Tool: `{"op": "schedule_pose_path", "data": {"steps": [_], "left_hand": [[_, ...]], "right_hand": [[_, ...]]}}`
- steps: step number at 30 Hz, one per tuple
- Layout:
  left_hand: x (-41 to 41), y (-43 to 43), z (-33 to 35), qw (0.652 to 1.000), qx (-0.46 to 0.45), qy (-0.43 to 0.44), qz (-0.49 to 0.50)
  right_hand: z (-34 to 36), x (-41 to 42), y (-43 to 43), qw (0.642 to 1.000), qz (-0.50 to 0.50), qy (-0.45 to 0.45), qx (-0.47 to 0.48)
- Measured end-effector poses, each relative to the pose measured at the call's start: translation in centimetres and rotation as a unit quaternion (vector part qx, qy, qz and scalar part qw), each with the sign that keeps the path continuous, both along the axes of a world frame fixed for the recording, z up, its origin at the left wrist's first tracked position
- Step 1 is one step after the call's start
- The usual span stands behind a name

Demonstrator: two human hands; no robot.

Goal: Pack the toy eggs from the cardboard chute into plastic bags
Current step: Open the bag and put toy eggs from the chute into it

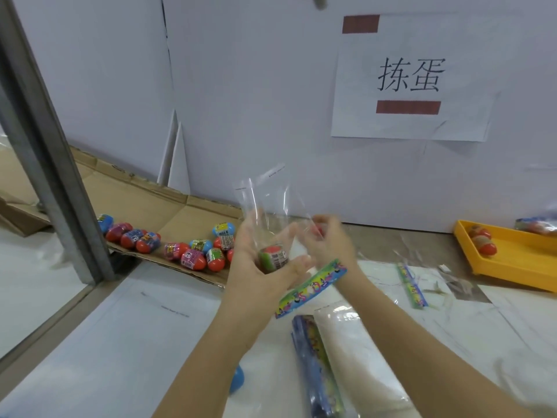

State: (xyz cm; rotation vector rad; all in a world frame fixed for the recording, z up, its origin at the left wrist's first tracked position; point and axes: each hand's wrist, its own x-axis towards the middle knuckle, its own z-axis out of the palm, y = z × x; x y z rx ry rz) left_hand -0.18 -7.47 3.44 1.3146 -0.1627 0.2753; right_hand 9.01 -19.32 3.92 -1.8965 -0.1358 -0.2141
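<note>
Right of the cardboard chute (168,212), above the surface (135,327): left hand (256,267), grip closed around the lower end of a clear plastic bag (265,200), held upright, mouth up. One toy egg (272,256), green and red, sits at the bag's bottom inside that grip. Right hand (328,245) just beside the bag, on the side away from the chute, blurred; red spot at its fingertips, cannot tell what its grip holds. Loose eggs (187,251) cluster along the chute's lower edge. Printed card strip (310,289) below the right wrist. Yellow tray (518,260) well apart from the chute, far right.
</note>
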Motion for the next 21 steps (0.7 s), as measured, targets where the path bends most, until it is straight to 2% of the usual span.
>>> {"op": "schedule_pose_path", "data": {"steps": [3,5,8,10,13,15,21], "left_hand": [[-0.1,-0.1,-0.4,0.998,0.066,0.002,0.001],[-0.1,-0.5,-0.7,0.995,0.102,0.011,-0.006],[-0.4,-1.2,-0.8,0.989,0.145,0.011,-0.012],[-0.6,-1.3,-0.7,0.983,0.183,-0.012,0.0],[-1.0,-1.4,-0.4,0.97,0.24,-0.037,0.002],[-1.2,-1.4,-0.3,0.963,0.265,-0.04,-0.008],[-1.7,-1.7,0.2,0.967,0.247,-0.049,-0.041]], "right_hand": [[2.8,-1.5,-3.4,0.978,-0.056,-0.039,0.196],[5.0,-3.5,-5.8,0.971,-0.021,-0.116,0.207],[6.9,-6.1,-7.3,0.967,0.069,-0.201,0.139],[7.7,-7.3,-7.4,0.963,0.122,-0.225,0.082],[8.2,-8.0,-7.2,0.958,0.115,-0.259,-0.033],[8.2,-8.2,-7.1,0.954,0.113,-0.267,-0.074],[8.2,-8.4,-7.1,0.95,0.105,-0.23,-0.183]]}}
